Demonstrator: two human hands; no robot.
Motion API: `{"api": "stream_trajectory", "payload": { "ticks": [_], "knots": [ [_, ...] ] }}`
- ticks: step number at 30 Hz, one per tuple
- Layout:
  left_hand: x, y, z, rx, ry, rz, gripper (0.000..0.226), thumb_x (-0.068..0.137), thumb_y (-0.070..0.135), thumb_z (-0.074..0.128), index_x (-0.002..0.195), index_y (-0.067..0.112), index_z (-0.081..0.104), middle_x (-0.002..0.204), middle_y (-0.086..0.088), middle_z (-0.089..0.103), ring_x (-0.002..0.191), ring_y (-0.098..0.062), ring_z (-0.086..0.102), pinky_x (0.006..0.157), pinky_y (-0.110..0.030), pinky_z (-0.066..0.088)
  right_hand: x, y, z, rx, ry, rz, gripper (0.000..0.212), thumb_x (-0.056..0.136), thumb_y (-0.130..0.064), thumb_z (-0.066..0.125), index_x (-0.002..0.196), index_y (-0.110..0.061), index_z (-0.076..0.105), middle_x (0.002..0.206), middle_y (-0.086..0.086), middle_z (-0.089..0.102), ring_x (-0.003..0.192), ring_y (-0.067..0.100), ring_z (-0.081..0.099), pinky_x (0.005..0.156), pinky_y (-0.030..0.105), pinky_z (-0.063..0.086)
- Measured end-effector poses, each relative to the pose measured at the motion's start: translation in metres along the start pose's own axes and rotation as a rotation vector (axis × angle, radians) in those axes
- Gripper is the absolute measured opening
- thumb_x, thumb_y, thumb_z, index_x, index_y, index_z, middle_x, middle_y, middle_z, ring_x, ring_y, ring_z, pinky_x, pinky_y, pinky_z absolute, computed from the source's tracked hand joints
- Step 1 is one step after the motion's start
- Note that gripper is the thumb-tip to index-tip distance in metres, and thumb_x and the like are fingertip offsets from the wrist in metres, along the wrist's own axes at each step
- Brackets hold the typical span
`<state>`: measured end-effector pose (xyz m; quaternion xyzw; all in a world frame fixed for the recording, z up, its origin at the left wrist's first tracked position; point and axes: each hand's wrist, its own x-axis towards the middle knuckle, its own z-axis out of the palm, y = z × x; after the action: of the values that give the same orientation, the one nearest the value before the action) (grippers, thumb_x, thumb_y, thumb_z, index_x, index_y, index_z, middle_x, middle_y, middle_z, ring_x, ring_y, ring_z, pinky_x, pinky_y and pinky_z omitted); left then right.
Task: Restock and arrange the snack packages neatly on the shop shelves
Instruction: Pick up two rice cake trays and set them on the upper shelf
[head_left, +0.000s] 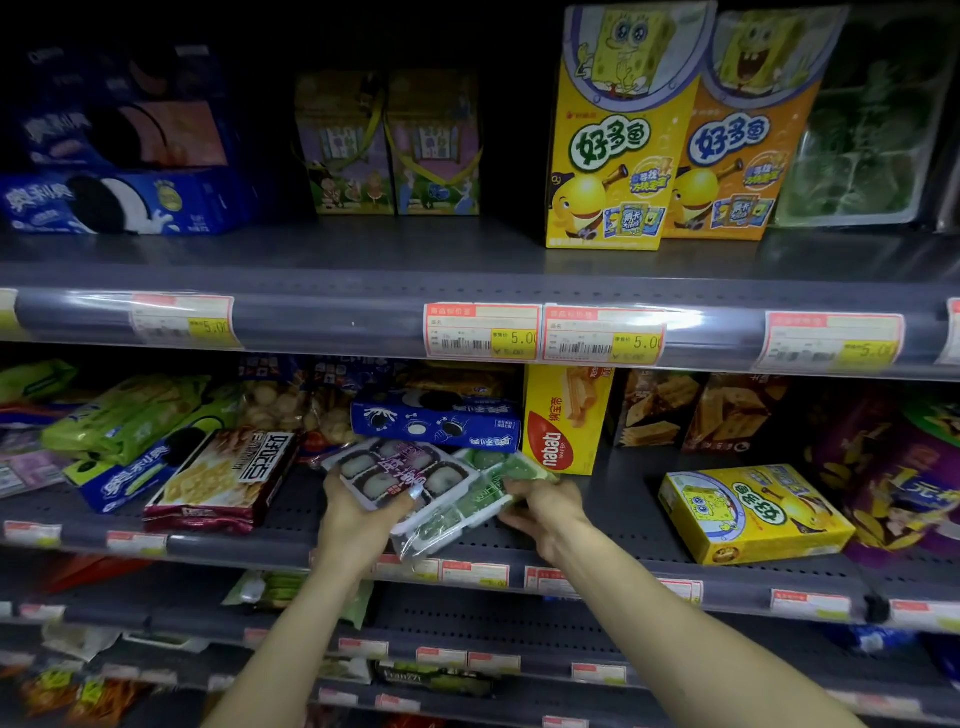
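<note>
Setting: dim shop shelving fills the frame; the middle shelf (597, 499) crosses the centre, crowded with snack boxes and bags.
Left hand: your left hand (363, 514), centre frame, grips the purple mochi tray (400, 470) from below, thumb curled over its near edge.
Right hand: your right hand (543, 512) pinches the green mochi tray (480, 491) at its right end – fingers curled round the wrapper.
Trays: side by side, touching, tilted, near edges overhanging the shelf lip.
Step in hand: judged to be seating both trays. Slide them back flat and square to the edge, left of the yellow Nabati box (563, 421), clear of the blue Oreo box (436, 418) behind.
Obscured: upper-left stock sits in shadow; price tags are unreadable – and your fingertips under the trays are hidden.
</note>
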<state>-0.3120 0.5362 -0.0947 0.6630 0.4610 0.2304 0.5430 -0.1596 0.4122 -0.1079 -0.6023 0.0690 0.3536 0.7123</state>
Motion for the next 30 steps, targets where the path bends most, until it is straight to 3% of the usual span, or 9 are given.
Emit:
{"api": "stream_trajectory", "payload": {
  "ticks": [3,6,8,10,14,18,24,27,30],
  "knots": [
    [0.002,-0.001,-0.004,-0.049,-0.018,-0.020,0.084,0.073,0.016,0.082,0.140,0.011,0.030,0.119,-0.006,0.059,0.106,-0.024,0.057,0.093,-0.037,0.046,-0.004,-0.002,-0.007,0.006,-0.019,0.035,0.015,0.085,0.008,0.060,0.090,-0.005,0.054,0.085,0.015,0.067,0.079,0.030,0.065,0.069,0.039,0.058],
    [0.007,-0.004,-0.010,-0.088,-0.057,-0.067,0.082,0.071,0.015,0.084,0.137,0.013,0.034,0.113,-0.007,0.062,0.102,-0.026,0.062,0.089,-0.044,0.052,-0.005,-0.005,-0.016,-0.006,-0.013,0.051,0.018,0.084,0.007,0.062,0.093,-0.004,0.052,0.088,0.018,0.066,0.081,0.032,0.065,0.070,0.041,0.058],
    [0.006,-0.003,-0.013,-0.132,-0.084,-0.114,0.065,0.073,0.011,0.082,0.123,0.014,0.040,0.103,-0.007,0.064,0.094,-0.027,0.064,0.078,-0.045,0.056,-0.008,-0.006,-0.021,-0.008,-0.023,0.062,0.022,0.083,0.006,0.063,0.099,-0.002,0.051,0.093,0.021,0.066,0.082,0.034,0.065,0.067,0.039,0.058],
    [0.004,-0.001,-0.015,-0.153,-0.105,-0.127,0.055,0.077,0.005,0.077,0.111,0.020,0.037,0.093,-0.007,0.064,0.086,-0.027,0.065,0.065,-0.038,0.056,-0.010,-0.006,-0.026,-0.016,-0.025,0.064,0.028,0.082,0.005,0.065,0.106,0.000,0.051,0.098,0.023,0.066,0.084,0.034,0.065,0.064,0.038,0.058],
    [-0.001,0.004,-0.019,-0.167,-0.146,-0.187,0.062,0.077,0.001,0.075,0.127,0.013,0.041,0.094,-0.011,0.066,0.081,-0.029,0.067,0.053,-0.034,0.059,-0.013,-0.011,-0.036,-0.012,-0.028,0.062,0.028,0.081,0.005,0.065,0.102,-0.001,0.048,0.091,0.022,0.065,0.077,0.032,0.064,0.058,0.037,0.056],
    [-0.006,0.006,-0.019,-0.187,-0.160,-0.188,0.086,0.078,0.002,0.075,0.148,0.009,0.025,0.088,-0.006,0.063,0.078,-0.024,0.065,0.048,-0.030,0.057,-0.015,-0.017,-0.048,-0.031,-0.049,0.053,0.039,0.080,0.004,0.066,0.116,0.003,0.050,0.091,0.021,0.066,0.071,0.029,0.065,0.053,0.032,0.055],
    [-0.025,-0.001,-0.019,-0.306,-0.212,-0.271,0.094,0.076,-0.002,0.072,0.152,0.014,0.018,0.113,-0.018,0.064,0.087,-0.030,0.066,0.052,-0.035,0.059,-0.021,-0.023,-0.069,-0.032,-0.051,0.043,0.032,0.081,0.001,0.065,0.111,0.001,0.052,0.079,0.016,0.064,0.059,0.024,0.060,0.046,0.026,0.051],
    [-0.034,-0.003,-0.023,-0.312,-0.225,-0.240,0.106,0.064,0.005,0.077,0.152,0.021,0.020,0.131,-0.018,0.058,0.098,-0.032,0.065,0.072,-0.044,0.058,-0.024,-0.027,-0.080,-0.065,-0.033,0.016,0.035,0.080,-0.003,0.066,0.113,0.002,0.054,0.070,0.012,0.062,0.052,0.019,0.054,0.041,0.021,0.045],
    [-0.046,-0.003,-0.024,-0.295,-0.295,-0.195,0.113,0.058,0.005,0.078,0.152,0.026,0.019,0.128,-0.010,0.062,0.106,-0.030,0.064,0.092,-0.052,0.049,-0.027,-0.036,-0.090,-0.113,-0.059,-0.012,0.025,0.080,-0.006,0.067,0.103,0.000,0.060,0.063,0.007,0.059,0.051,0.018,0.049,0.045,0.023,0.040]
  ]
}}
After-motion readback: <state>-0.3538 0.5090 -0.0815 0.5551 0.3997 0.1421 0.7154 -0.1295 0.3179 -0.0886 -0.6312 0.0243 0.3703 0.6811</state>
